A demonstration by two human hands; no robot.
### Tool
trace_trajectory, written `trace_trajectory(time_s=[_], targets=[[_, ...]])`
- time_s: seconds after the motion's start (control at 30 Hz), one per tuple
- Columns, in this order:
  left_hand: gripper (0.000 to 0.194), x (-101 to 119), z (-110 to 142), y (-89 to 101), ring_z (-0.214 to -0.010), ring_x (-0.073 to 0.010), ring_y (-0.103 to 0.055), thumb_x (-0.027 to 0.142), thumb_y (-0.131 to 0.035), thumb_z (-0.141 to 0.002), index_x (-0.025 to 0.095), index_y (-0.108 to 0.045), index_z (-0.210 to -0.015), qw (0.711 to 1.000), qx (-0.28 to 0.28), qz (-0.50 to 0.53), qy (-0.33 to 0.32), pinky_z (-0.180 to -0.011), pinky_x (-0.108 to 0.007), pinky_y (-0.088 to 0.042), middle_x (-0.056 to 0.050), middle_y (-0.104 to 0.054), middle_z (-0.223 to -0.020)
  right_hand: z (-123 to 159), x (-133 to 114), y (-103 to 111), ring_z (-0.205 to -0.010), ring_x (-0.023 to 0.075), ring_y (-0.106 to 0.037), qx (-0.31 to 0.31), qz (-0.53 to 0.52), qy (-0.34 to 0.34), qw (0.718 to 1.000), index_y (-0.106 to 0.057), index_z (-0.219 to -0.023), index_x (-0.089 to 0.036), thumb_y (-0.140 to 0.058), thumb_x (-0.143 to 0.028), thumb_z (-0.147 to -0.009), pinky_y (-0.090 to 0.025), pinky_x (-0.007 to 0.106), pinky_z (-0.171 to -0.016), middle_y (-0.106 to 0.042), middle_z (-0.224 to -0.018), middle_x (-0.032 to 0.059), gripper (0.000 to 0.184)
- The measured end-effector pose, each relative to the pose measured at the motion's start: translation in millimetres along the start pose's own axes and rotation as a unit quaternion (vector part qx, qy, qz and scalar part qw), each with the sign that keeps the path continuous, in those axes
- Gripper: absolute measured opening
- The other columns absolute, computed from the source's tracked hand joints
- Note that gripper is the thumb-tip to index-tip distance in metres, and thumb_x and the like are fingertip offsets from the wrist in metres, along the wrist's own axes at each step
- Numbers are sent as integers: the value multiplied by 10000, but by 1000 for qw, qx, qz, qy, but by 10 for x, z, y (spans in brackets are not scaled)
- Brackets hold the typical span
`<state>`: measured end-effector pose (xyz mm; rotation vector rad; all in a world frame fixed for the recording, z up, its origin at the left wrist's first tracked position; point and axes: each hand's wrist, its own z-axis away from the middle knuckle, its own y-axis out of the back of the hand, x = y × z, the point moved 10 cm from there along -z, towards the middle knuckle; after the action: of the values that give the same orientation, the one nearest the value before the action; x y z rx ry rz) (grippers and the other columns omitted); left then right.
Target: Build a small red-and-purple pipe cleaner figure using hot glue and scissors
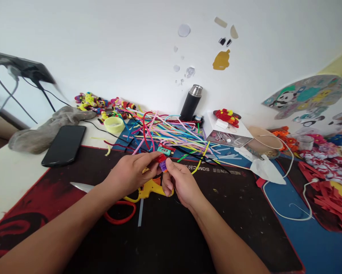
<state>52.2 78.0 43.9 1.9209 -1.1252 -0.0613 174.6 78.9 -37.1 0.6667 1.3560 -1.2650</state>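
Note:
Between my two hands is a small red and purple pipe cleaner piece (163, 164), partly covered by the fingers. My left hand (133, 169) is closed with its fingertips on the red side. The thumb and fingers of my right hand (183, 182) pinch the purple side. Just below them lies a yellow glue gun (152, 189), a pale glue stick (141, 213) near it. Scissors with red handles (121, 220) rest under my left forearm, their blade pointing left. A small green and red object (166, 150) sits just behind the fingertips.
Loose colourful pipe cleaners (165, 131) are heaped at the back, before a black thermos (191, 102). A phone (64, 145) and a yellow tape roll (114, 124) lie left. At right are a white box (230, 131), crumpled tissue (266, 169), a white cable (287, 219) and red strips (330, 201).

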Motion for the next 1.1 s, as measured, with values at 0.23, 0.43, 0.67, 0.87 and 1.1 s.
trace_trajectory(time_s=[0.23,0.43,0.67,0.87,1.1], targets=[[247,1,6,20,-753,-193,-841,241,-658,-1036,182,-823,-1210,999,33,19,13,-753,-247,-649,-88,-899,-1026,4,15,11,-375,108,-497,1,-6,-4,1000,-546,-712,-223,-717,-792,-946,-361,236,-443,-469,-456,-85,639],[272,-76,19,-10,-795,-191,-846,253,-639,-1043,178,-823,-1229,998,16,45,46,-780,-248,-656,-82,-900,-1062,8,15,-4,-377,103,-488,-5,-2,-5,1000,-573,-720,-213,-708,-788,-953,-351,237,-441,-471,-462,-84,635],[382,-149,-30,-36,-936,-212,-842,366,-605,-1077,200,-771,-1379,974,-51,186,119,-859,-274,-654,-82,-885,-1156,17,-16,15,-401,109,-507,1,-13,-1,1000,-627,-825,-206,-728,-762,-949,-360,236,-443,-505,-514,-87,579],[310,-246,-5,-143,-927,-223,-824,384,-743,-1005,208,-763,-1259,924,-72,319,201,-825,-287,-648,-65,-873,-1064,14,-26,22,-432,114,-554,1,30,6,1000,-588,-805,-224,-730,-748,-951,-407,235,-470,-529,-540,-86,562],[317,-370,60,-291,-859,-187,-769,389,-846,-955,197,-757,-1192,847,-66,462,254,-776,-273,-621,-56,-837,-975,20,-41,-4,-418,104,-541,-4,32,6,999,-602,-810,-216,-715,-789,-933,-381,226,-457,-563,-526,-75,597]])
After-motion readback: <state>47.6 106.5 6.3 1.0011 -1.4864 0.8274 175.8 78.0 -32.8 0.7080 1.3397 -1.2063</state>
